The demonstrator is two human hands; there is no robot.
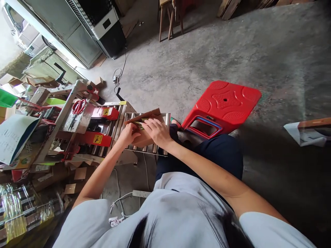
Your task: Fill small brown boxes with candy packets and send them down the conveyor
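A small open cardboard box (144, 139) rests on the metal roller conveyor (167, 129), one flap raised at its far side. At the box's left end is my left hand (127, 136), its fingers curled over the edge and the thumb on the near side. My right hand (157, 132) lies across the top of the box, palm down. Between the hands, yellow-green items (140, 124) show inside the box, partly hidden by my fingers. What the fingertips of my left hand grip is too small to make out.
Left of the box stands a sealing machine with red guides (99, 139); red-handled scissors (79, 106) lie on it. A red plastic stool (224, 103) is at the right. Cables and a power strip (141, 193) lie below the conveyor. Cardboard pieces lie at the lower left.
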